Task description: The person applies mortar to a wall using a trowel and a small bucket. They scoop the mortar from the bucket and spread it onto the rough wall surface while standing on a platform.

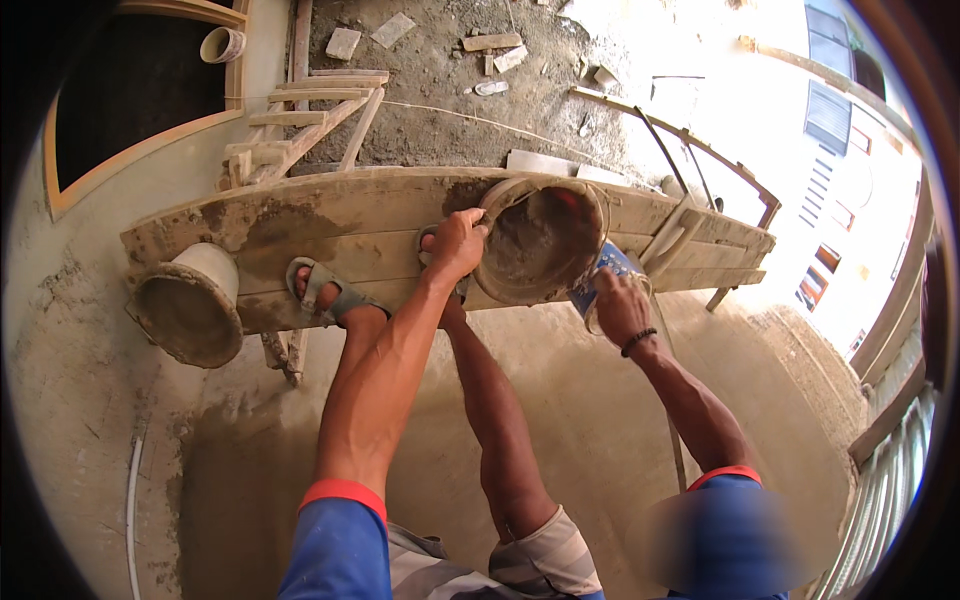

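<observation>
A large mortar-smeared bucket stands on the plank scaffold with wet grey mortar inside. My left hand is closed on its left rim. At the bucket's right side, my right hand grips a blue can with a pale pattern, held tilted against the rim. My fingers cover part of the can, and what is inside it cannot be seen. My sandalled feet are on the planks, left of the bucket.
Another mortar-crusted bucket sits tilted at the plank platform's left end. A wooden ladder-like frame rises beyond it. A wooden handle lies on the right planks. Broken bricks litter the ground below. A small bucket sits by the window opening.
</observation>
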{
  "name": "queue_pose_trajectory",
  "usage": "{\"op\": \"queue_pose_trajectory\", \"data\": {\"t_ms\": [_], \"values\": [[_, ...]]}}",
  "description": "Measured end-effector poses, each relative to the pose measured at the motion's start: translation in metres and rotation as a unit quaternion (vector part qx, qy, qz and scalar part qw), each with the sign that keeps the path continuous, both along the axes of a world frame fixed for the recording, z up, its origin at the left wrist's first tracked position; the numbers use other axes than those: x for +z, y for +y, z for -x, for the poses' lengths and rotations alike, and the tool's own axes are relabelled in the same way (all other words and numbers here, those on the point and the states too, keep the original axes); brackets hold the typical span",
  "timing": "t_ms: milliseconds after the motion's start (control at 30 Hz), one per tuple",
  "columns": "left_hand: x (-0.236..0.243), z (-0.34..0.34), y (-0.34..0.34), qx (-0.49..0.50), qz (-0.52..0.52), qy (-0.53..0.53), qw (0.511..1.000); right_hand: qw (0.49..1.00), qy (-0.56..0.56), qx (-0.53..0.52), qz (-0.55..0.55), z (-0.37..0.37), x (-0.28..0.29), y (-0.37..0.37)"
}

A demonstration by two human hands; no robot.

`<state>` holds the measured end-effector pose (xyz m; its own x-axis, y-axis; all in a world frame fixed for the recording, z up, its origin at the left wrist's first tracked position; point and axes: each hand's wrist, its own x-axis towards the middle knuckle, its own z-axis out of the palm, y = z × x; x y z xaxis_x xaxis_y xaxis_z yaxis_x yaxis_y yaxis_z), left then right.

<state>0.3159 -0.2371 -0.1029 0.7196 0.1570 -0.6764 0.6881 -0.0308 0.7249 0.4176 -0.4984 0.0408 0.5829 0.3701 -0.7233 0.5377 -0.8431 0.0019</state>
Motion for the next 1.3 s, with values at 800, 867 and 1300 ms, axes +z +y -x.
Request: {"op": "queue_pose_trajectory", "data": {"t_ms": [800,867,1300], "values": [[0.064,-0.013,-0.079,0.017,-0.035,-0.042,0.998,0.936,0.087,-0.316,-0.129,0.025,-0.084,-0.02],[0.066,-0.011,-0.08,0.021,-0.044,-0.052,0.997,0.938,0.103,-0.304,-0.133,0.021,-0.081,-0.021],[0.052,0.021,-0.069,-0.007,-0.044,-0.1,0.994,0.932,0.128,-0.3,-0.156,0.023,-0.075,-0.023]]}}
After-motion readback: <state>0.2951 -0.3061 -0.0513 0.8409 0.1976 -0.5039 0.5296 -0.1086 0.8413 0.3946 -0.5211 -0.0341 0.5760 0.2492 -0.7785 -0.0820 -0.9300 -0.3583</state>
